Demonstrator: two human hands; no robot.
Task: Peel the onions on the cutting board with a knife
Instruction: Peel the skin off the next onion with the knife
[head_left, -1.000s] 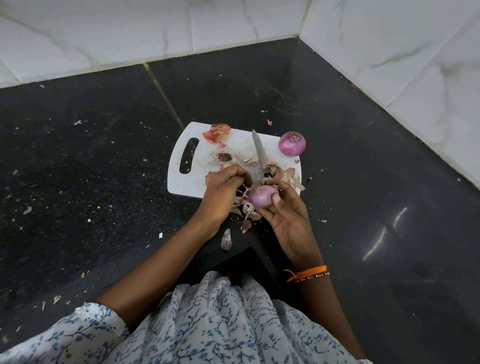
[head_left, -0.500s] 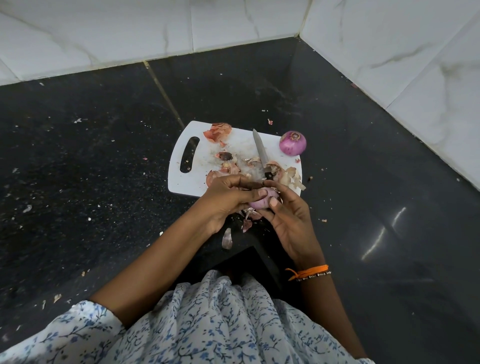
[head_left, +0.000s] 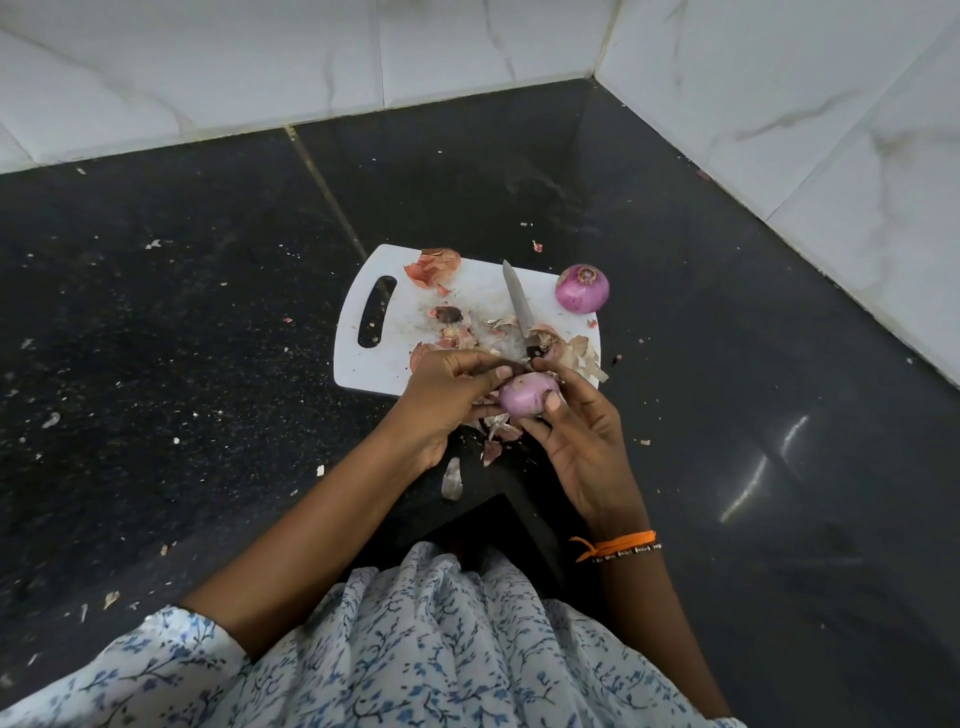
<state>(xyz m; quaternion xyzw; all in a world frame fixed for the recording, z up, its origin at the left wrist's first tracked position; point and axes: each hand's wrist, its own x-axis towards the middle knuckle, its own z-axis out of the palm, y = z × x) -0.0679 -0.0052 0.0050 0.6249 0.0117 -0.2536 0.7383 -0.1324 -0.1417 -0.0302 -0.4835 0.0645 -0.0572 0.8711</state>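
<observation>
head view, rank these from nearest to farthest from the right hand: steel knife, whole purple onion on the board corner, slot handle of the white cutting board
From the right hand:
1. Steel knife, lying on the board just beyond the fingertips.
2. Whole purple onion, at the board's far right corner.
3. Slot handle of the white cutting board, at its left end.

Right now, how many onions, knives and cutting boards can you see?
Onions: 2, one held in both hands, one at the board's far right corner
Knives: 1
Cutting boards: 1
Total: 4
</observation>
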